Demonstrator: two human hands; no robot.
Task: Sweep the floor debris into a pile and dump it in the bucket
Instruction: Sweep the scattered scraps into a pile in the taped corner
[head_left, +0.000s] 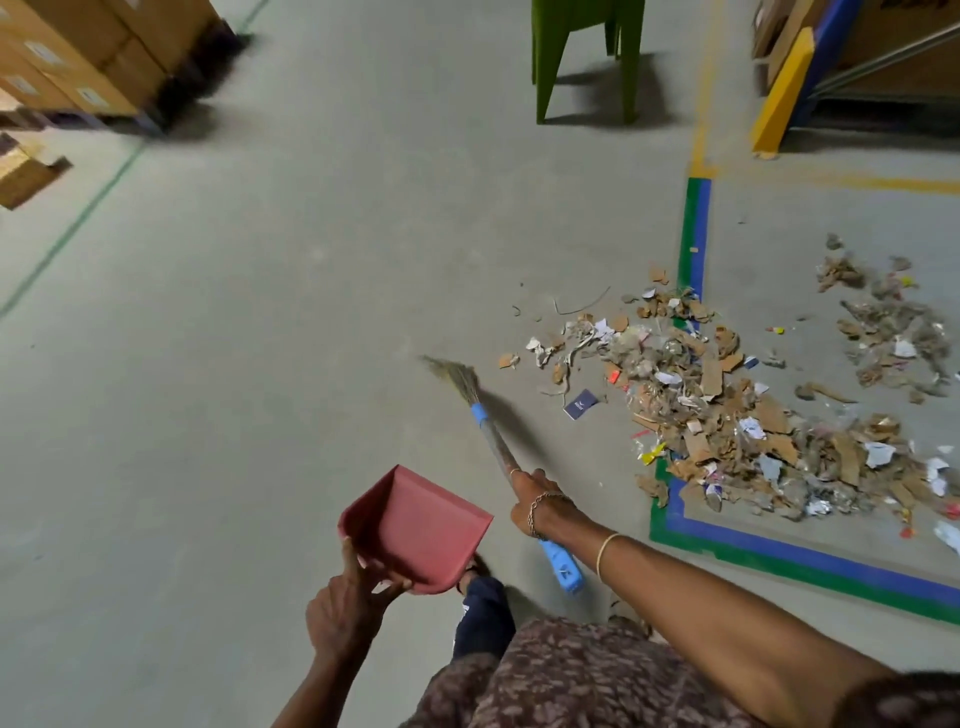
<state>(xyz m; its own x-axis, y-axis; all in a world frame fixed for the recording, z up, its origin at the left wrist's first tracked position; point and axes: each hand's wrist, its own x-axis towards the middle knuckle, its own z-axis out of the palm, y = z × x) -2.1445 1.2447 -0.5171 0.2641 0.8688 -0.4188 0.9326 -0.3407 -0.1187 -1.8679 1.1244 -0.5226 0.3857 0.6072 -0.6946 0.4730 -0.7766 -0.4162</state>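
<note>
Left hand (345, 605), low centre, fingers (357, 566) curled round the rear edge of a red dustpan (415, 525). The pan is held off the floor (285, 312), open mouth tilted up and away.

Right hand (537, 501), fingers (525, 480) wrapped round the broom (491, 436) mid-handle. The blue handle end sticks out behind the wrist. The bristles (452, 371) point forward-left, low over the floor; the tips are blurred, so I cannot tell if they touch it.

The debris pile (727, 410) of cardboard scraps, paper and plastic bits lies on the floor to the right of the broom. It spreads over the corner of the green-and-blue floor tape (693, 234). A looser scatter (893, 332) sits further right, apart from the main pile. A navy card (581, 404) lies at the pile's left edge, near the bristles.

Green plastic chair (582, 52) top centre. Stacked cardboard boxes (93, 57) top left. Yellow post (782, 93) top right.
</note>
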